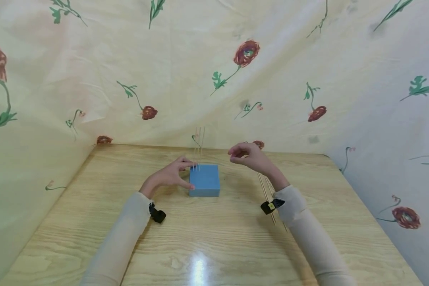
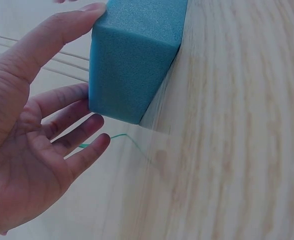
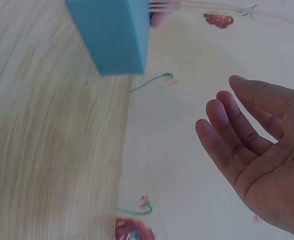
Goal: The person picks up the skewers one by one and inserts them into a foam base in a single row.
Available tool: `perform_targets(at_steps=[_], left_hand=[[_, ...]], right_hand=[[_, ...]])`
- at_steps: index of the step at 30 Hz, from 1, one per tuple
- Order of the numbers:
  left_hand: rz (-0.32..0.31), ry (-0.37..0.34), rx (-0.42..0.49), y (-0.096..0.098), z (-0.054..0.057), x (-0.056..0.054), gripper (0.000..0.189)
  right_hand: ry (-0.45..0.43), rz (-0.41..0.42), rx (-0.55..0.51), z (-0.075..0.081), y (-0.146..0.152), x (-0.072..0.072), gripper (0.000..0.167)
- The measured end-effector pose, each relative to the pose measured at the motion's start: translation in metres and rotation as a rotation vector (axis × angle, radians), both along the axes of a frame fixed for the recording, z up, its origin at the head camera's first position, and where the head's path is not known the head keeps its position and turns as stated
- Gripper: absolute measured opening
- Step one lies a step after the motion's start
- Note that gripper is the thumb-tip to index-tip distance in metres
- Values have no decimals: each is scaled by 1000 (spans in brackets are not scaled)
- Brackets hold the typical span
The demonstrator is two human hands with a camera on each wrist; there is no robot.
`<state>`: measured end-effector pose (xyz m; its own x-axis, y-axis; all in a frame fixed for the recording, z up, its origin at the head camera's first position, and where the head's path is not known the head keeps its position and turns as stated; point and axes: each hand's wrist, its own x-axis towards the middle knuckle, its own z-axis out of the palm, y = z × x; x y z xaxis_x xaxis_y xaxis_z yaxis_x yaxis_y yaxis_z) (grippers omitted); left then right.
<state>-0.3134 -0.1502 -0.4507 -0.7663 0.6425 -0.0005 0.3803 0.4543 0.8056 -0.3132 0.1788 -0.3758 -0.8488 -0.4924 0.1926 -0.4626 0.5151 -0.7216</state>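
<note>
A blue foam block (image 1: 204,180) sits on the table, and three thin wooden sticks (image 1: 198,153) stand upright out of its far left part. My left hand (image 1: 171,172) holds the block from its left side, thumb at the near corner and fingers toward the far one. In the left wrist view the thumb and fingertips touch the foam block (image 2: 132,70). To the right of the block and above the table, my right hand (image 1: 250,155) is raised with loosely bent fingers. Nothing shows between those fingers in the right wrist view.
Several loose sticks (image 1: 263,188) lie on the table beneath the right forearm, partly hidden by it. A wood-grain table (image 1: 186,238) spreads under both arms. Flowered cloth (image 1: 186,71) hangs behind the table and along its sides.
</note>
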Motion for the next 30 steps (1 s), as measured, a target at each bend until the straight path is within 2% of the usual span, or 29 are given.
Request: perform_targets(at_steps=[4,11,18,24,30], left_hand=[[3,-1,-1,1,1,0,91],[13,-6,7,2,-2,-2,92],[8,-1,2,3,-3,-4,93],[2,-2,-3,2,-3,-6,93],[2,6,-5,0,-4,-7,92]], right_hand=[[15,-8,60,-2,19,0,19],[-38,-13,140,-10,47,2,19],[-4,11,193,-21,77,4,20],[-24,-22,269,-28,99,7,21],[-29,-25,283,-32,115,14,21]])
